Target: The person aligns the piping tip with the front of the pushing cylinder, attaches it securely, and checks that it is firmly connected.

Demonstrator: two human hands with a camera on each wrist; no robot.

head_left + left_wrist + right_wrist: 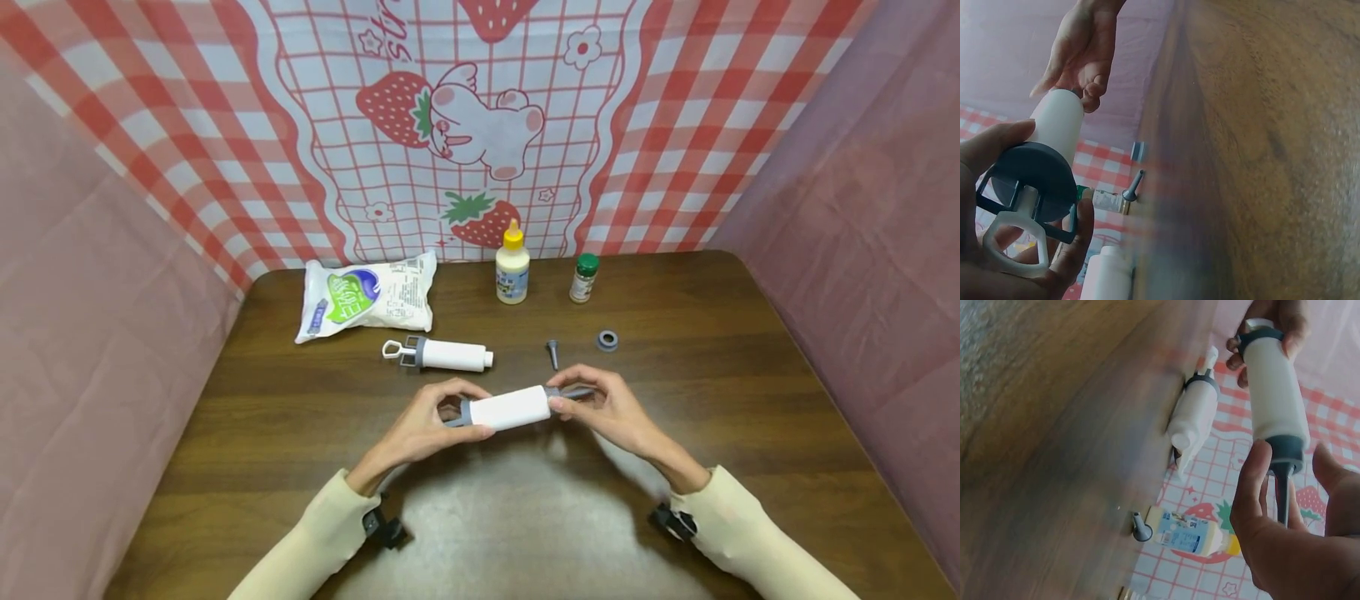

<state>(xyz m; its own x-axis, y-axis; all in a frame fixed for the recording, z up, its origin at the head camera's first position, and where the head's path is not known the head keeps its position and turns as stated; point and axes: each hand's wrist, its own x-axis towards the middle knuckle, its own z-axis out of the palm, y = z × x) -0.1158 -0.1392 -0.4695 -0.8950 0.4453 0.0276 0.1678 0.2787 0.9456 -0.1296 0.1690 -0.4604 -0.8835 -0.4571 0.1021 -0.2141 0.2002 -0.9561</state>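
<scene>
A white-barrelled dessert syringe is held in the air between both hands, tilted slightly up to the right. My left hand grips its grey collar end, fingers and thumb on opposite sides. The left wrist view shows the collar's grey side loops and the white ring handle close to the palm. At the other end my right hand holds the dark grey cap between thumb and fingers. A long grey nozzle points from that cap toward the right palm.
A second white syringe lies behind the hands, with a small grey nozzle and a grey ring cap to its right. At the back stand a white printed bag, a yellow-capped bottle and a green-lidded jar.
</scene>
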